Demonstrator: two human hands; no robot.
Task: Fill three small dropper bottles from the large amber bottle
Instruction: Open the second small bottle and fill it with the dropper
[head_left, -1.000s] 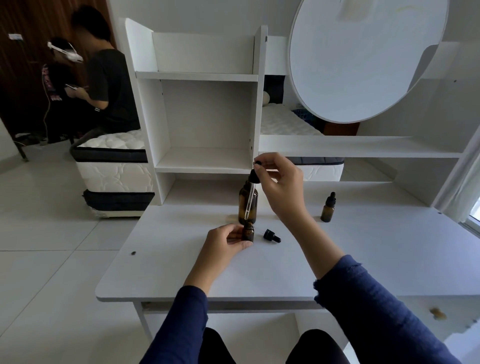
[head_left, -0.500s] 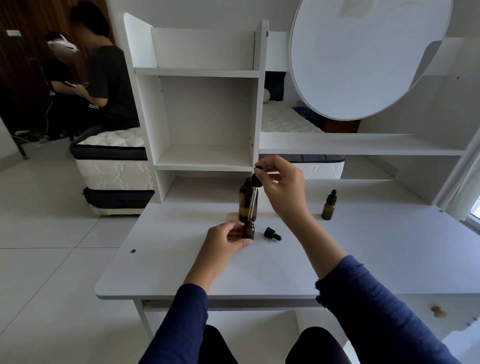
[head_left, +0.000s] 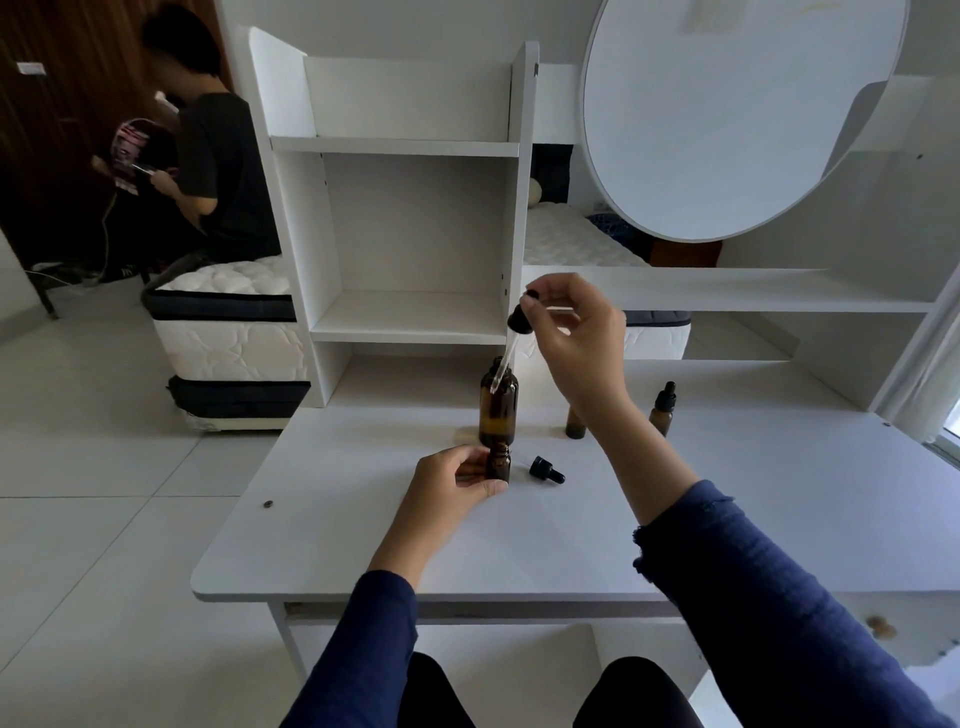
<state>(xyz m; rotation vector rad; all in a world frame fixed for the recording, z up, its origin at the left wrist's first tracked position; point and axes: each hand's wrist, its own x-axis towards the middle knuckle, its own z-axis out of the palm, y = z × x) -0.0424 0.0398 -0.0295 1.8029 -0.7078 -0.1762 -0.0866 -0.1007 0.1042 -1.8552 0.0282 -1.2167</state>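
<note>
The large amber bottle (head_left: 497, 413) stands open in the middle of the white desk (head_left: 727, 519). My right hand (head_left: 576, 332) pinches the black bulb of its glass dropper (head_left: 511, 343), held tilted above the bottle with the tip near the neck. My left hand (head_left: 454, 480) grips a small open amber bottle (head_left: 500, 465) just in front of the large one. That bottle's black dropper cap (head_left: 546, 469) lies on the desk to its right. A second small bottle (head_left: 574, 425) is partly hidden behind my right wrist. A third, capped one (head_left: 663, 408) stands farther right.
A white shelf unit (head_left: 410, 208) rises at the back of the desk, with a round white mirror panel (head_left: 727, 114) to its right. A person in a black shirt (head_left: 218, 166) sits on a mattress (head_left: 234, 332) at the far left.
My right hand has lifted the dropper up out of the large bottle's neck and tilted it. My left hand has stayed on the small bottle.
</note>
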